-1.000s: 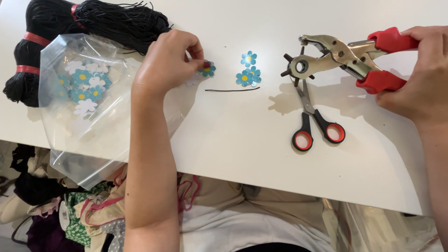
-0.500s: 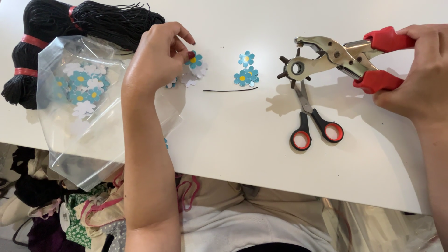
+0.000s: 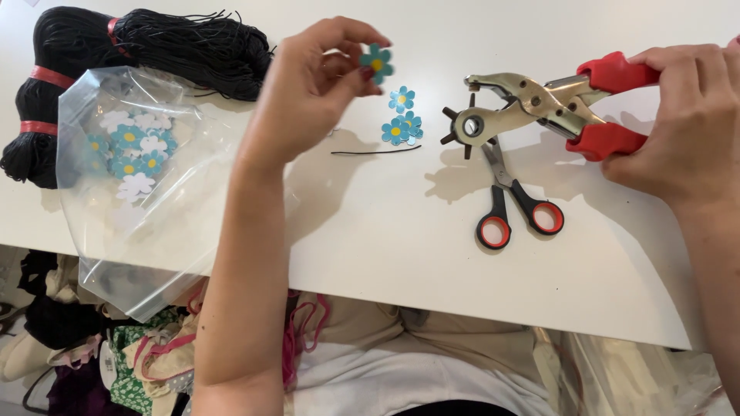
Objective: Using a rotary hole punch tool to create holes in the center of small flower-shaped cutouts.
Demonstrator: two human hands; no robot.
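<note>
White table (image 3: 370,254), cord bundle (image 3: 139,54), scissors (image 3: 518,208), clutter below

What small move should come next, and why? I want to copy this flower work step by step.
Probably bring the blue flower, pinched in the left hand above the table, across to the punch end of the red-handled hole punch pliers gripped by the right hand. The flower is already lifted, the pliers point toward it, and a gap separates them.
</note>
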